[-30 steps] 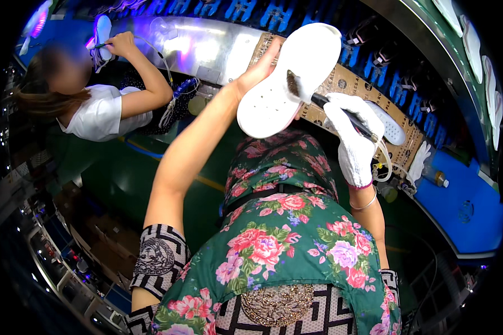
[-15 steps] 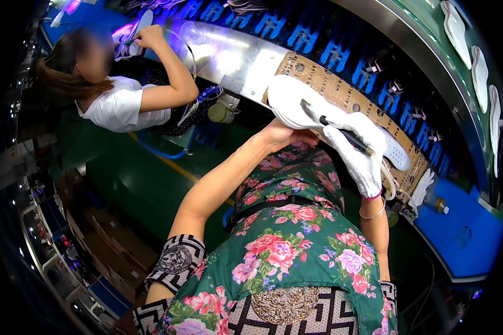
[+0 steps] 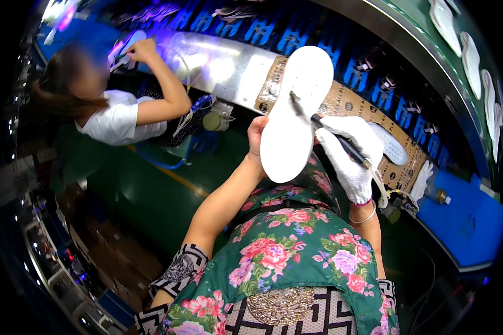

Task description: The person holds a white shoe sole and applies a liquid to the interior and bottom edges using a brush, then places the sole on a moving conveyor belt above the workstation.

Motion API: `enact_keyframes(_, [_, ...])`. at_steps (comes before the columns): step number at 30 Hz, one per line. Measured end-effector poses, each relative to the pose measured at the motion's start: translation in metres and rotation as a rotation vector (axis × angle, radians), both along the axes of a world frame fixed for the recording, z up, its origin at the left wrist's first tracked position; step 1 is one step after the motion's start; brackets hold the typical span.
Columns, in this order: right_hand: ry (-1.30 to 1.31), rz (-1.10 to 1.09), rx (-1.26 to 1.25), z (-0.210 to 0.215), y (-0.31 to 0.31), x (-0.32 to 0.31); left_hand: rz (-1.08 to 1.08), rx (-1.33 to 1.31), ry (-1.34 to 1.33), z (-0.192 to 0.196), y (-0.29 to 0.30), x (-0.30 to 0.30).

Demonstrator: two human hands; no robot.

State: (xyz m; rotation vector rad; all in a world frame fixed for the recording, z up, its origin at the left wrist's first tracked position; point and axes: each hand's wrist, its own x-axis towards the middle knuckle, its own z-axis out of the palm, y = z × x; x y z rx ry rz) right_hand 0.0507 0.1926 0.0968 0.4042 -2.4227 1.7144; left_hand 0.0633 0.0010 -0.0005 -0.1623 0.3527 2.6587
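My bare left hand (image 3: 256, 137) grips a white shoe sole (image 3: 286, 146) by its left edge, its broad face turned up to me and its long side running away from me. Most of those fingers are hidden beneath the sole. My right hand (image 3: 352, 159), in a white knitted glove, is closed around a black-handled brush (image 3: 345, 146) with a pale tube (image 3: 381, 187) at its back end. The dark bristles lie over the sole's narrow middle; whether they press on it I cannot tell.
Brown cardboard (image 3: 346, 103) covers the metal bench, with a grey perforated sole (image 3: 390, 144) on it. Beyond runs a line of blue racks (image 3: 290, 42). A loose glove (image 3: 422, 180) and bottle (image 3: 437, 194) lie right. White soles (image 3: 470, 58) ride a green belt. A co-worker (image 3: 123, 114) sits left.
The sole has tilted from nearly edge-on to face up and come closer to me. My left hand has shifted left to its side edge; the brush has moved slightly left and down with my right hand.
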Motion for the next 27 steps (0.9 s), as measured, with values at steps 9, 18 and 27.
enact_keyframes(9, [0.205, -0.005, 0.026, 0.012, -0.002, -0.004, 0.048, -0.216, -0.074, 0.008, 0.032, 0.004])
enact_keyframes(18, [0.405, -0.059, 0.188, 0.007, 0.001, -0.008, -0.033, -0.246, -0.095, -0.005, 0.048, 0.018])
enact_keyframes(27, [0.018, -0.205, -0.333, 0.011, -0.008, 0.005, 0.019, -0.232, -0.019, 0.004, 0.061, -0.001])
